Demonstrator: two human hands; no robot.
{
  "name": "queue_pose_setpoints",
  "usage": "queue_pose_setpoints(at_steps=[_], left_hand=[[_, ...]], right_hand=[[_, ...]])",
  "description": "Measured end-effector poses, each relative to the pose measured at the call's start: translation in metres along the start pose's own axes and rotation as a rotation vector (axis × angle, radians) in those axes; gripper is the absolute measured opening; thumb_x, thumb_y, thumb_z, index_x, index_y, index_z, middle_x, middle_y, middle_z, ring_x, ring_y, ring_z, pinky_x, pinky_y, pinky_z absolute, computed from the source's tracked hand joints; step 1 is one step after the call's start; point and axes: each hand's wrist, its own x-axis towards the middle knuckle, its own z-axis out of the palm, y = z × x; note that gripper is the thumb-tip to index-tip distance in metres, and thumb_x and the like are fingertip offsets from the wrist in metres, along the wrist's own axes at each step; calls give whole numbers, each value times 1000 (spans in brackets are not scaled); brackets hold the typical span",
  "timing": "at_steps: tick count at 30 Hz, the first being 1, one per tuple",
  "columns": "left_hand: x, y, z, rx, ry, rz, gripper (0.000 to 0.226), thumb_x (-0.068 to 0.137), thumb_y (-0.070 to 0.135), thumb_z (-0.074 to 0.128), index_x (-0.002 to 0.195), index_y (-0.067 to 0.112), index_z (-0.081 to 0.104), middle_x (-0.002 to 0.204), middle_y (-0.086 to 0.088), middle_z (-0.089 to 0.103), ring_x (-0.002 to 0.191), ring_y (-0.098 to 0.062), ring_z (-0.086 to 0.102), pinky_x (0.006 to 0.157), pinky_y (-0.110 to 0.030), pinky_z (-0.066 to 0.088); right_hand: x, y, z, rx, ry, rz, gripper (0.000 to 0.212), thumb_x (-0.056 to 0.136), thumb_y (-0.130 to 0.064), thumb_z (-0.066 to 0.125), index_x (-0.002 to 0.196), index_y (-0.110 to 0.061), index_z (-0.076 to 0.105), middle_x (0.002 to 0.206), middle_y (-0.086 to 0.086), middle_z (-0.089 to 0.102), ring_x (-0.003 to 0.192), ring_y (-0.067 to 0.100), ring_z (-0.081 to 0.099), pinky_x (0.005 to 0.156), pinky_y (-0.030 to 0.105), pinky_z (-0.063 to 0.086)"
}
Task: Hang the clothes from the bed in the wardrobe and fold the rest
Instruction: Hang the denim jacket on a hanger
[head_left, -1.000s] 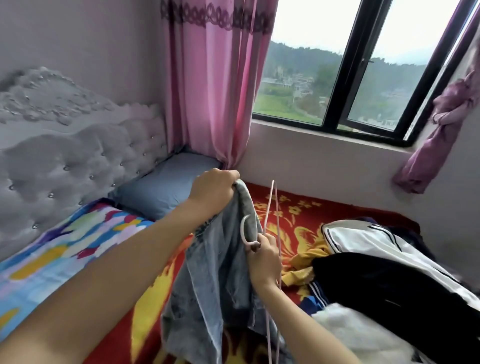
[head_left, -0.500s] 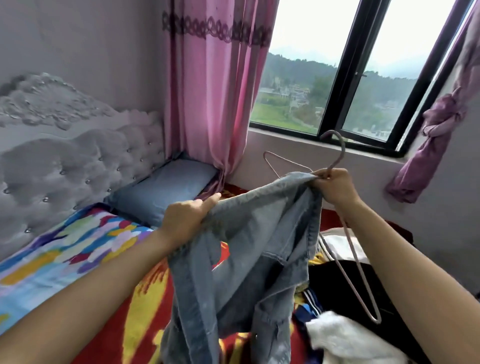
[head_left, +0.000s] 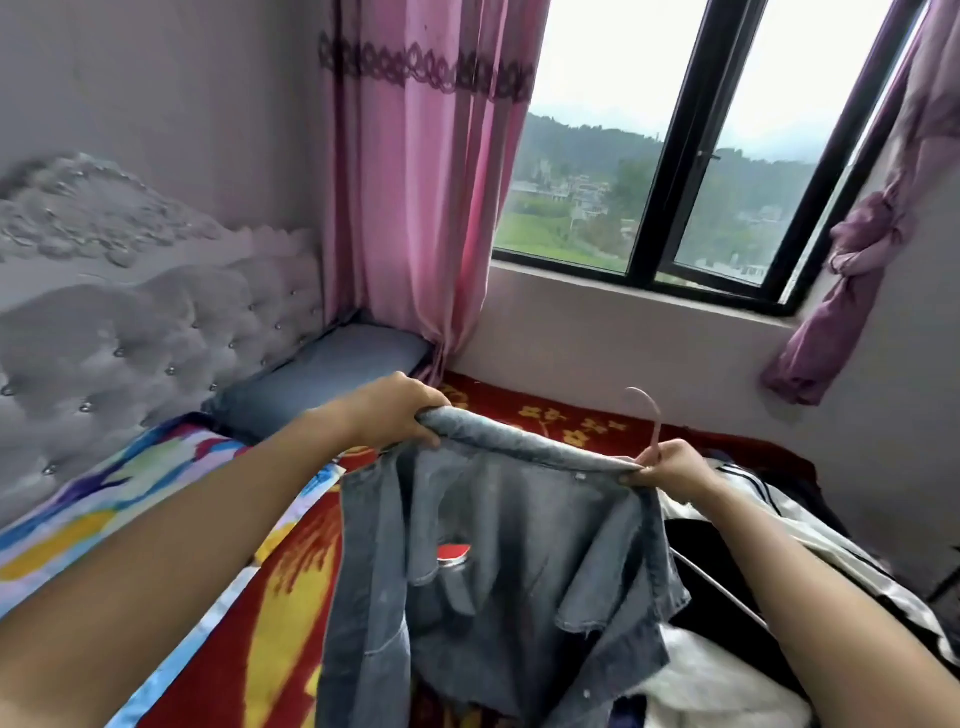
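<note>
One denim jacket (head_left: 519, 545) is held up over the bed (head_left: 208, 675) by two hands. The left end of its upper edge is gripped by the left hand (head_left: 400, 415), whose fingers are curled over the rolled denim. The right end of the same edge is pinched by the right hand (head_left: 670, 467), and the neck of one pink hanger (head_left: 657, 426) is caught in the same pinch. The hook is seen standing above the knuckles, and one thin bar of the hanger is seen slanting down behind the jacket's right side. How far the hanger is inside the jacket cannot be told. The edge is stretched nearly level between the two hands, and the rest of the jacket is left hanging toward the camera.

Beneath it one red blanket (head_left: 524, 410) with yellow flowers is spread on the bed. To the right three garments are heaped on the blanket: one black garment (head_left: 698, 538), one white garment with black stripes (head_left: 769, 514) and one white fluffy piece (head_left: 717, 680). At the left, one blue-grey pillow (head_left: 332, 374) is laid against one tufted grey headboard (head_left: 130, 338), beside one multicoloured sheet (head_left: 104, 493). Two curtains are seen flanking one two-paned window (head_left: 670, 171): a pink curtain (head_left: 415, 182) hung straight and a purple curtain (head_left: 872, 234) tied in a knot.
</note>
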Motion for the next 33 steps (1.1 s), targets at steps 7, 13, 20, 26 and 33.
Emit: queue_pose_setpoints(at_steps=[7,13,20,26,33], left_hand=[[23,8,-16,-206,35,-15,35,67,19,81,100,16,72,89,5,71,86,-11,61,80,-26,44],[39,9,-5,-46,72,-154,10,76,22,70,85,17,69,78,-1,64,78,-21,60,69,-33,46],[47,3,14,198,279,-307,10,85,12,53,89,11,62,98,-15,64,94,-37,58,67,-34,39],[50,1,20,110,360,-295,9,86,11,50,83,9,58,89,-17,63,87,-38,58,66,-36,43],[50,24,20,126,414,-160,6,85,5,50,82,7,55,82,-20,62,81,-40,58,61,-36,38]], right_hand=[[-20,-2,14,198,34,-95,20,77,5,69,66,-11,65,53,-2,62,49,8,53,50,13,42],[-50,-26,-5,405,31,-211,22,94,-3,50,102,-23,53,52,-1,67,25,1,33,29,8,23],[-76,-24,-17,672,-12,-211,17,93,1,48,92,-6,63,46,6,59,27,2,26,30,10,18],[-82,-17,-23,669,-169,-171,14,90,1,50,97,3,61,37,-3,38,29,3,27,31,12,19],[-72,-34,14,371,-195,-225,21,88,3,58,77,-12,67,35,-11,40,30,2,30,34,13,25]])
